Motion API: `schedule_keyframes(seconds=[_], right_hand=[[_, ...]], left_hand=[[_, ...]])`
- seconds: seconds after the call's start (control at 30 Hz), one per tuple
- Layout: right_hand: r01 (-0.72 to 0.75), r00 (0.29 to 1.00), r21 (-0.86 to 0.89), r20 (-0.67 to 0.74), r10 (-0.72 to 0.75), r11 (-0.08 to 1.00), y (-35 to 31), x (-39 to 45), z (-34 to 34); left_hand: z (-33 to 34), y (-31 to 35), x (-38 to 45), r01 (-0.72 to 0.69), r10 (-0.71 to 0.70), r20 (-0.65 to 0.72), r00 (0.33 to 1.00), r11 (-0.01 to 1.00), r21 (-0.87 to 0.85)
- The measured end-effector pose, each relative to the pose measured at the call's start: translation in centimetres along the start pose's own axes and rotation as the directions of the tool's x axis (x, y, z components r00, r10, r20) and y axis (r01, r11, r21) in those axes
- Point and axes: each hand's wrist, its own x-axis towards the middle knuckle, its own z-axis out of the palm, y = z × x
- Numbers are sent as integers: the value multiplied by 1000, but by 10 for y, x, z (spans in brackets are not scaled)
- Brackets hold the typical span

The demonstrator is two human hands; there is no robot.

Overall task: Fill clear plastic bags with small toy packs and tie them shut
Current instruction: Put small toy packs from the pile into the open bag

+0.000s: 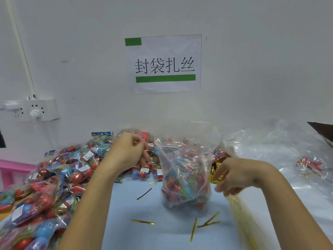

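A clear plastic bag (185, 170) stands upright at the middle of the table, its top open, stuffed with red and blue toy packs. A big heap of toy packs (59, 177) covers the left side. My left hand (126, 152) reaches into the heap just left of the bag's mouth, its fingers curled round a toy pack (144, 157). My right hand (234, 175) hovers right of the bag, and its fingers pinch a blurred bunch of gold twist ties (241, 217) that hangs below it. A gold pile of ties (217, 168) lies behind that hand.
Several loose gold ties (207, 223) lie scattered on the pale blue tabletop (144, 237) in front of the bag. Empty clear bags (270, 147) are piled at the right. A white wall with a power strip (36, 110) and a paper sign (164, 64) closes the back.
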Motion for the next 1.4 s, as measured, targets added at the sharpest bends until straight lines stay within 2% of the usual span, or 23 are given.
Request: schedule_keyframes(seconds=[0.03,0.1,0.17,0.2,0.3,0.4,0.53,0.57,0.67,0.73,0.8,0.87,0.97,1.07,1.17,1.2,1.3,1.33,1.4], right_hand=[[-10,999,-14,42,11,1000,-1,1,4],[27,998,-41,52,-24,999,-5,8,12],[109,994,-101,-18,-111,989,-12,15,21],[149,986,-116,-63,-157,982,-14,18,24],[203,960,-70,-180,-213,977,-12,26,31],[256,925,10,-292,-242,967,-8,26,27],[327,830,131,-513,-219,936,-8,27,22],[325,823,133,-528,-211,936,-8,26,22],[308,856,130,-471,-214,943,-9,25,27],[294,828,139,-531,-179,946,-5,29,28],[270,837,140,-523,-161,953,-4,30,29],[240,846,112,-512,-151,964,-5,30,30],[233,808,150,-580,-105,961,-2,30,28],[215,863,116,-487,-134,970,-3,24,24],[282,792,222,-603,-95,933,-6,20,14],[275,805,209,-584,-106,938,-6,19,14],[162,945,79,-298,-132,984,-5,17,24],[156,952,73,-276,-131,985,-6,17,25],[190,910,103,-392,-136,976,-8,15,18]], left_hand=[[2,-8,1,-4,-16,119,993,986,169],[15,-23,2,-70,-104,388,916,909,410],[37,-35,2,-145,-122,525,842,887,438],[47,-40,1,-162,-83,532,843,903,398],[62,-49,1,-163,26,443,896,948,274],[56,-45,4,-153,76,393,916,974,168],[54,-40,7,-119,95,160,982,982,147],[54,-41,7,-98,77,151,986,985,141],[54,-41,3,-73,15,293,956,979,189],[56,-42,2,-89,40,213,976,971,223],[58,-43,2,-82,50,145,988,970,228],[60,-41,1,-60,20,180,984,974,218],[60,-42,3,-79,48,138,989,970,228],[59,-40,-1,-78,5,247,969,955,286],[52,-38,5,-105,68,128,989,946,306],[51,-38,4,-110,70,134,989,940,323],[55,-41,-3,-66,-47,290,956,928,367],[54,-41,-4,-62,-59,306,950,926,373],[44,-35,-2,-84,-34,292,956,921,381]])
